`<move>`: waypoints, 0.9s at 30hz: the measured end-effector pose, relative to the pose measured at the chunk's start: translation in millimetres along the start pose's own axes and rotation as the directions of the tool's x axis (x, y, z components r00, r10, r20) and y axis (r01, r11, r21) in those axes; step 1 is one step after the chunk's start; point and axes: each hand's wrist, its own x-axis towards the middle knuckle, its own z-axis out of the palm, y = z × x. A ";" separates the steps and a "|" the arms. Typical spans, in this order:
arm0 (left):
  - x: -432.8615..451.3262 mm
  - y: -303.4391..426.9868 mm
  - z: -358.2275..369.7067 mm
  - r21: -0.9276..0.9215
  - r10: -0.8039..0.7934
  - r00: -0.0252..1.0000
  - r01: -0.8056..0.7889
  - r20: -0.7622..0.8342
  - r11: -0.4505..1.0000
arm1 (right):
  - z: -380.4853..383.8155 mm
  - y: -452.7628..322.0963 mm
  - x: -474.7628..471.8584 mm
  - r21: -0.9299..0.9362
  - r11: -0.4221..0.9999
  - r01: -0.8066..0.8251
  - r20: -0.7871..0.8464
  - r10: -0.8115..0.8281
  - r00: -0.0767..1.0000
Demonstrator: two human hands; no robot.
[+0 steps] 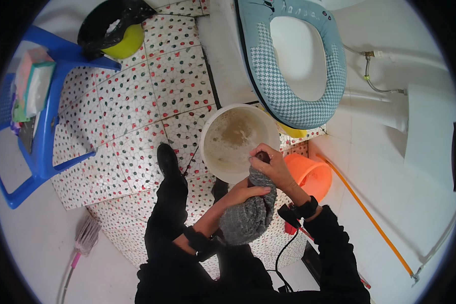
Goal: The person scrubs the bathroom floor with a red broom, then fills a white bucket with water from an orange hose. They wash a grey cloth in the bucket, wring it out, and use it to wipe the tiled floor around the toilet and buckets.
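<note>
A bunched grey textile (247, 218), fluffy in texture, is in both of my hands, over the near edge of a white bucket (202, 152). My right hand (271, 165) closes around its upper end, where a dark brown part (263, 156) pokes out. Lower down, my left hand (243, 194) wraps the textile with its thumb across the front. Cloudy brownish water (233, 133) with some foam lies in the bucket. Whether the brown part belongs to the textile, I cannot tell.
Right of the bucket are an orange bucket (323, 178) and an orange hose (368, 216). A toilet with a padded teal seat cover (336, 76) stands beyond. Leftward are a blue plastic chair (49, 133), a lined green bin (127, 43) and a mop (86, 235).
</note>
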 end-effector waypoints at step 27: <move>-39.4 43.3 45.8 -0.436 -0.113 0.957 0.225 0.269 0.871 | -37.8 -14.0 -39.5 0.907 0.421 -0.019 0.155 -0.291 0.944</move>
